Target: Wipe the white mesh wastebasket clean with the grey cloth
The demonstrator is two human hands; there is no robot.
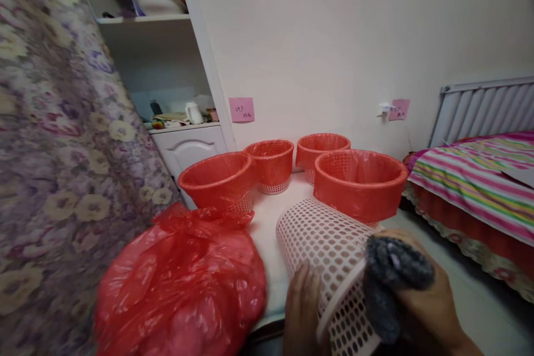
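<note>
A white perforated plastic basket (321, 233) lies tilted on its side in front of me, its rim turned toward the lower right and part of its inner wall showing. My left hand (302, 311) grips the basket's near side just below the rim. In my right hand (429, 289) is a dark grey fuzzy cloth (394, 267), pressed at the basket's open end; the cloth and hand cover part of the rim. To the left of my left hand sits a large crumpled heap of red plastic bag (183, 283), filled out and shiny.
Behind the basket stand several similar baskets lined with red bags (359, 194) on a pale table (267, 233). A floral curtain (62, 178) hangs at left beside shelves (144, 19). A bed with a striped cover (479, 167) is at right, and pink notes (241, 109) stick to the wall.
</note>
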